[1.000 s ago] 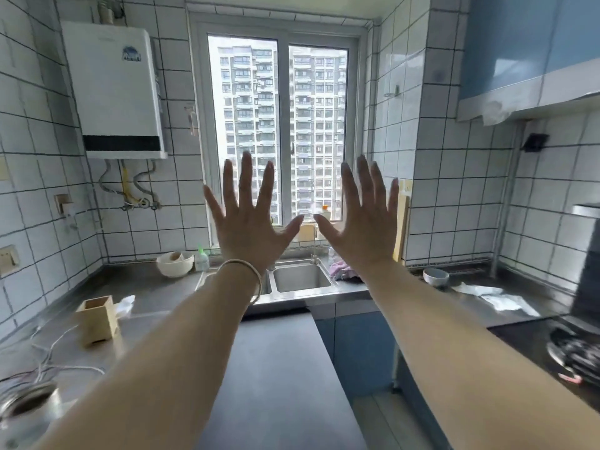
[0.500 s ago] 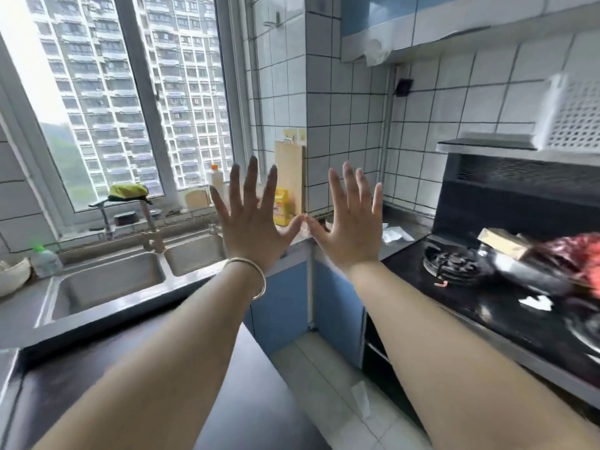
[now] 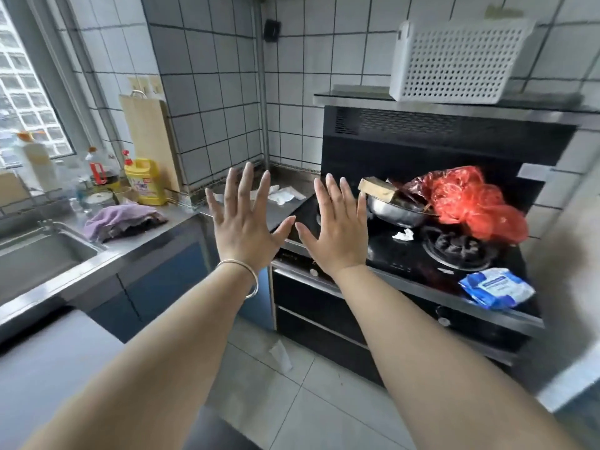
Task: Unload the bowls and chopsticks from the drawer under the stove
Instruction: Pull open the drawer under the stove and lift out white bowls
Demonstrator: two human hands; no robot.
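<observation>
Black glass fronts close the drawers (image 3: 311, 300) under the stove (image 3: 422, 251), so no bowls or chopsticks can be seen. Both the left hand (image 3: 245, 227) and the right hand (image 3: 336, 230) are spread flat in the air before it, holding nothing. I think it is best to lower one hand to the upper drawer's edge and pull straight and slowly, because dishes inside may rattle.

Sink (image 3: 42, 254) at left; stove (image 3: 422, 254) at right, drawer (image 3: 311, 300) beneath it, basket (image 3: 454, 60) on the shelf (image 3: 350, 95) above.
</observation>
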